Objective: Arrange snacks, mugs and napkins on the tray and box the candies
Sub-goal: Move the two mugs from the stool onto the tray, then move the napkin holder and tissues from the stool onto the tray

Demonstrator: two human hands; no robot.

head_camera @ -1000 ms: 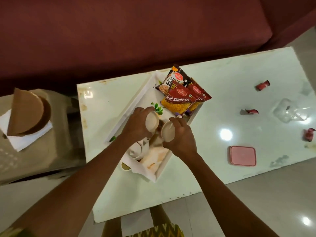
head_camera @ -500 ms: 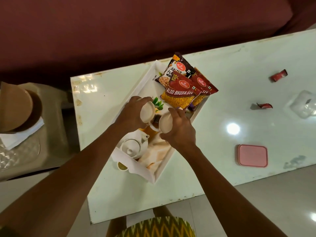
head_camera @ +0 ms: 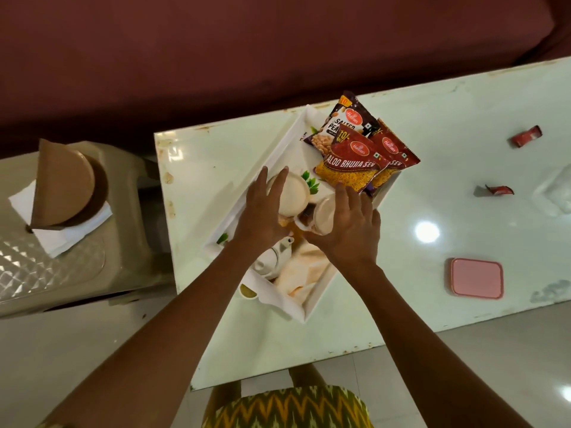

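A white rectangular tray (head_camera: 287, 140) lies slanted on the pale table. Several snack packets (head_camera: 352, 162) lean at its far end. Two cream mugs stand side by side in the tray's middle: the left mug (head_camera: 293, 193) and the right mug (head_camera: 324, 214). My left hand (head_camera: 262, 211) hovers over the left mug with straight fingers. My right hand (head_camera: 349, 230) is spread over the right mug, fingers straight. A white teapot (head_camera: 272, 261) and folded napkins (head_camera: 306, 270) fill the tray's near end. Red candies (head_camera: 526, 136) (head_camera: 499, 190) lie on the table at the right.
A pink lid (head_camera: 475, 281) lies near the table's front right edge. A clear container (head_camera: 559, 193) shows at the right border. Left of the table, a stool (head_camera: 77, 267) carries brown plates (head_camera: 66, 183) on white napkins (head_camera: 61, 239). A dark red sofa (head_camera: 216, 57) runs behind.
Both hands let go of the mugs and opened their fingers above them. The mugs now stand in the tray. The camera view shifted a little to the left.
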